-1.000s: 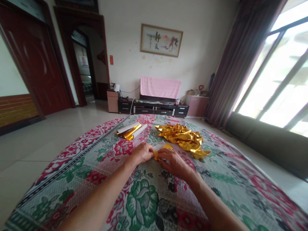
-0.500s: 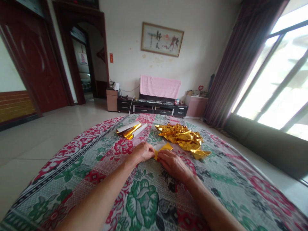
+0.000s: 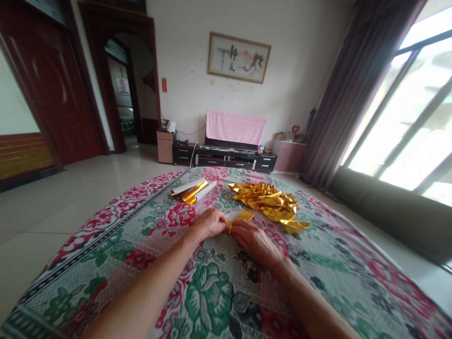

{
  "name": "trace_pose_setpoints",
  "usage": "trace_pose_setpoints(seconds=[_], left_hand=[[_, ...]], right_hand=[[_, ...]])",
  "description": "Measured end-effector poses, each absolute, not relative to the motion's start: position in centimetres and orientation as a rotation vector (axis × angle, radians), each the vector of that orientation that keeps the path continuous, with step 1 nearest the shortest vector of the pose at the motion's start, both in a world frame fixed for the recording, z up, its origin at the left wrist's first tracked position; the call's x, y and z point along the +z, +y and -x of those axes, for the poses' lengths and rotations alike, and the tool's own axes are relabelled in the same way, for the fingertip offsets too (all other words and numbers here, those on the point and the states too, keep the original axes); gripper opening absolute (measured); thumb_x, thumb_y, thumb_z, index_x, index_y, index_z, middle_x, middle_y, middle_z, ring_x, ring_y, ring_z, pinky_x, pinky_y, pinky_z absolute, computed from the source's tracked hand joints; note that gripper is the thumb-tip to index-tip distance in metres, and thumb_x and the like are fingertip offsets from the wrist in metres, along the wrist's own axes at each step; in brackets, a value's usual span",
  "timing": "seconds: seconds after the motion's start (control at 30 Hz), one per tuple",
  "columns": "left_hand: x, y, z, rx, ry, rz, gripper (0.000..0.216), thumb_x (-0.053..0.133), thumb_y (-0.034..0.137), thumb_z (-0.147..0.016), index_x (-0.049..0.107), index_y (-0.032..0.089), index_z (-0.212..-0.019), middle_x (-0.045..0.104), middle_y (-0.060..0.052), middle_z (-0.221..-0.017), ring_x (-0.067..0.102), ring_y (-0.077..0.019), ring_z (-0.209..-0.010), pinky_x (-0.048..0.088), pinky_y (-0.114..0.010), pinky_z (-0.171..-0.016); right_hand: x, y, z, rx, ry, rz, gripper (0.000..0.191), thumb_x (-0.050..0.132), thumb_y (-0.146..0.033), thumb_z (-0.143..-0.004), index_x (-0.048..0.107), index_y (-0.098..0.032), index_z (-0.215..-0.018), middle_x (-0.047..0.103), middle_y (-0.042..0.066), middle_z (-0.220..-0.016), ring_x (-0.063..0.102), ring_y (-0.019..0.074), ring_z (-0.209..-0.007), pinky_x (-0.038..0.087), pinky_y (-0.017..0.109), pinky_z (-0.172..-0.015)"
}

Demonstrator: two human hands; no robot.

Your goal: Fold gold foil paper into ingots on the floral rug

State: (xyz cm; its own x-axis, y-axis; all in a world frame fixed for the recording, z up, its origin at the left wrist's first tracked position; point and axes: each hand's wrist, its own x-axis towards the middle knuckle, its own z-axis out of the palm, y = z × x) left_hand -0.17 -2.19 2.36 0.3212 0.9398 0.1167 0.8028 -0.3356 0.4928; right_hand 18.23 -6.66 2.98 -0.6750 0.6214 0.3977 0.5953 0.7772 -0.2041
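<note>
A piece of gold foil paper (image 3: pixel 246 215) with a white back lies partly folded on the patterned cloth (image 3: pixel 208 301), between my two hands. My left hand (image 3: pixel 211 222) pinches its left edge with the fingertips. From the other side my right hand (image 3: pixel 251 236) presses closed fingers on the near fold, covering part of the paper. Just beyond my right hand rests a pile of folded gold foil pieces (image 3: pixel 270 200). Farther left are loosely rolled gold-and-white sheets (image 3: pixel 193 190).
Past the cloth's far edge stands a low black TV cabinet (image 3: pixel 226 159), with a pink towel (image 3: pixel 236 127) draped over the screen on it. A window with a purple curtain (image 3: pixel 335 103) is at the right, and a dark red door (image 3: pixel 49 84) at the left.
Less gold shows on the near part of the paper, which my fingers now fold tighter. My right fingers have shifted slightly; the pile and rolled sheets stay put.
</note>
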Motion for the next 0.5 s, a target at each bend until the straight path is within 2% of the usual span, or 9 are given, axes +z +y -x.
trace_pose_setpoints(seconds=[0.27, 0.5], left_hand=[[2.35, -2.12, 0.20, 0.550, 1.551, -2.246, 0.024, 0.056, 0.036, -0.068, 0.071, 0.021, -0.080, 0.071, -0.003, -0.076, 0.062, -0.0156, -0.069, 0.040, -0.022, -0.058], [2.33, -2.19, 0.17, 0.565, 1.536, -2.247, 0.022, 0.056, 0.032, -0.067, 0.070, 0.019, -0.077, 0.070, -0.003, -0.074, 0.061, -0.0146, -0.068, 0.040, -0.021, -0.057]], right_hand=[[2.79, -6.59, -17.85, 0.082, -2.485, 0.953, 0.035, 0.037, -0.009, -0.084, 0.055, -0.023, -0.111, 0.058, 0.005, -0.106, 0.053, 0.0138, -0.098, 0.043, 0.028, -0.088], [2.83, -6.55, -18.08, -0.024, -2.490, 0.975, 0.024, 0.036, -0.017, -0.089, 0.058, -0.019, -0.094, 0.058, 0.006, -0.095, 0.052, 0.0146, -0.090, 0.043, 0.030, -0.084]])
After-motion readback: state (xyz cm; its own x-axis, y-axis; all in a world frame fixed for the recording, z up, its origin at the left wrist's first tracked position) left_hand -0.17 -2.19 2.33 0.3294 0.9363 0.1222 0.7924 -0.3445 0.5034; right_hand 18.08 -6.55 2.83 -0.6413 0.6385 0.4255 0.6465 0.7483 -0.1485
